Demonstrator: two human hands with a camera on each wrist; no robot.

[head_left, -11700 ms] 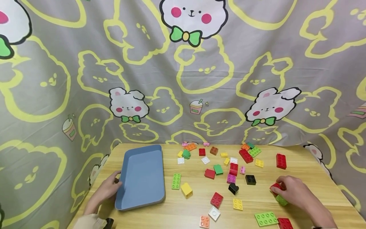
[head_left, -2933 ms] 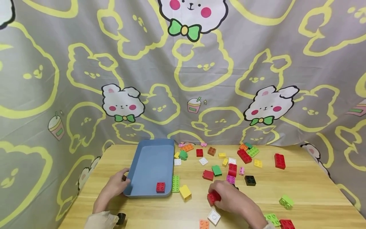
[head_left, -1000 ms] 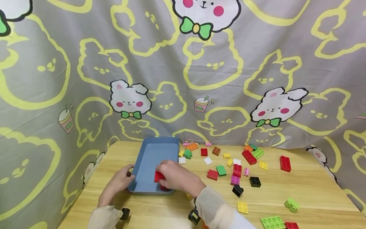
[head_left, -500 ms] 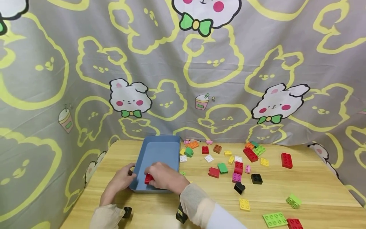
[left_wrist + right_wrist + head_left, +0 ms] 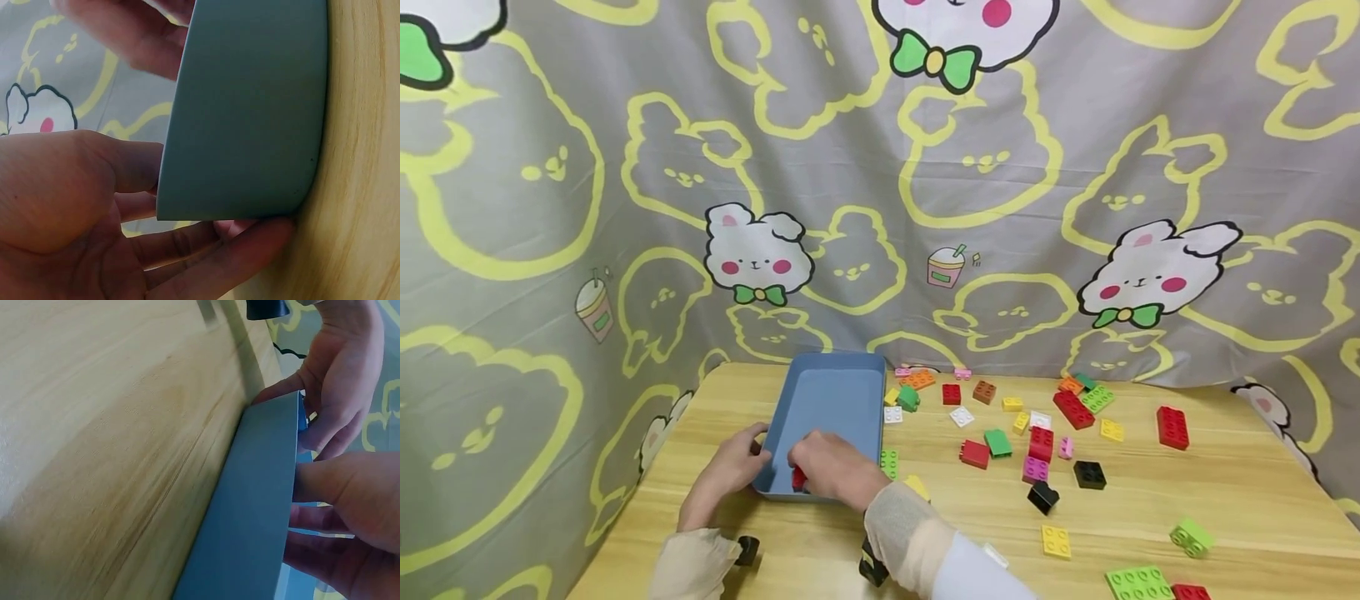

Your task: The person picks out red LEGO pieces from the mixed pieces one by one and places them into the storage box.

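Note:
In the head view, a blue tray (image 5: pixel 831 400) lies on the left part of the wooden table. My left hand (image 5: pixel 730 467) grips its near left corner, the thumb over the rim and other fingers around the outside; the left wrist view shows this hand (image 5: pixel 81 200) against the tray wall (image 5: pixel 244 112). My right hand (image 5: pixel 835 467) reaches down inside the tray's near end and pinches a red building brick (image 5: pixel 798 478), mostly covered by the fingers. In the right wrist view, the tray's wall (image 5: pixel 250 481) hides the brick and the fingertips of the right hand (image 5: pixel 362 519).
Many loose bricks lie right of the tray: a light green one (image 5: pixel 889 463) beside it, a black one (image 5: pixel 1089 475), a yellow one (image 5: pixel 1056 542), a red one (image 5: pixel 1172 427) and a light green plate (image 5: pixel 1138 583). A patterned curtain (image 5: pixel 1000 183) hangs behind the table.
Since the first frame, the tray has shifted right. The right hand placed one red brick in it, then took another red brick from the table and lowered it into the tray's near end.

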